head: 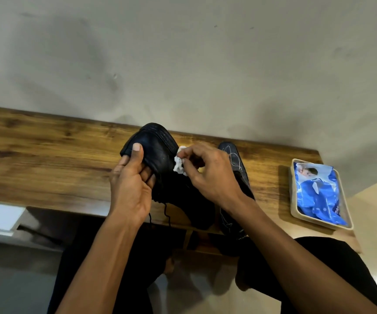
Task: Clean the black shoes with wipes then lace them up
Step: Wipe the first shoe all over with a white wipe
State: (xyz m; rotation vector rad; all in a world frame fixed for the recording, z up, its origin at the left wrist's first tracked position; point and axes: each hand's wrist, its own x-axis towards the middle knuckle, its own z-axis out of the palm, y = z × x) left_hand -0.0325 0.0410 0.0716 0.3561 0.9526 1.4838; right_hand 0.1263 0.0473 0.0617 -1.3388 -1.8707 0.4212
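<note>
Black shoe (158, 155) tilted up over the bench's (46, 159) near edge, gripped by left hand (133, 189), so right hand's (208, 175) pinched wipe (179, 165) reaches its side.

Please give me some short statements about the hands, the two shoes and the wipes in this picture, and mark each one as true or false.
1. The left hand holds a black shoe lifted above the wooden table. True.
2. The right hand is empty. False: its fingers pinch a crumpled white wipe against the side of the held shoe.
3. The second shoe lies on the table, to the right of the held one. True.
4. The blue wipes pack lies directly on the floor. False: it sits in a beige tray at the right end of the table.
5. The held shoe is fully laced and tied. False: loose lace ends hang below it.
</note>
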